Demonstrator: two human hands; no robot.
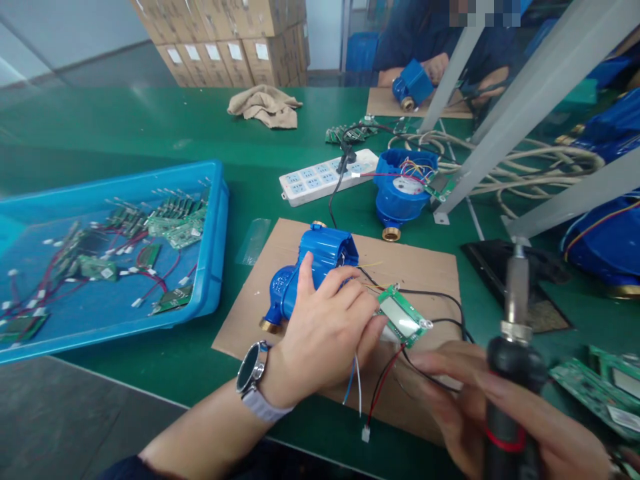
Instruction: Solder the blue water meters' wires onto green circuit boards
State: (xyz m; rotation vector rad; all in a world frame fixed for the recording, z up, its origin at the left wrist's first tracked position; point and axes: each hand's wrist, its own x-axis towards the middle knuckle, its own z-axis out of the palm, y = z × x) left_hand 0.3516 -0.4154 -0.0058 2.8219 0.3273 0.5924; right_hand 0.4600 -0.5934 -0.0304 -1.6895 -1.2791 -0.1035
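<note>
A blue water meter (327,250) with brass ends lies on a cardboard sheet. My left hand (330,313), with a watch at its wrist, lies over the meter's near side. One finger rests along the meter's body, while the thumb and forefinger are closed at the left edge of a small green circuit board with a display (401,316). Loose wires hang from the board, among them a red-and-black pair ending in a white connector (366,434). A soldering iron (515,373), metal end pointing up, is gripped in my right hand (480,407); its fingertips are close to a black wire.
A blue tray (213,253) of circuit boards stands left. Behind the cardboard (425,267) are a power strip (305,181), another open meter (403,200) and a cloth (265,107). Grey metal posts (545,93) slant down at right. A co-worker's hands hold a meter across the table.
</note>
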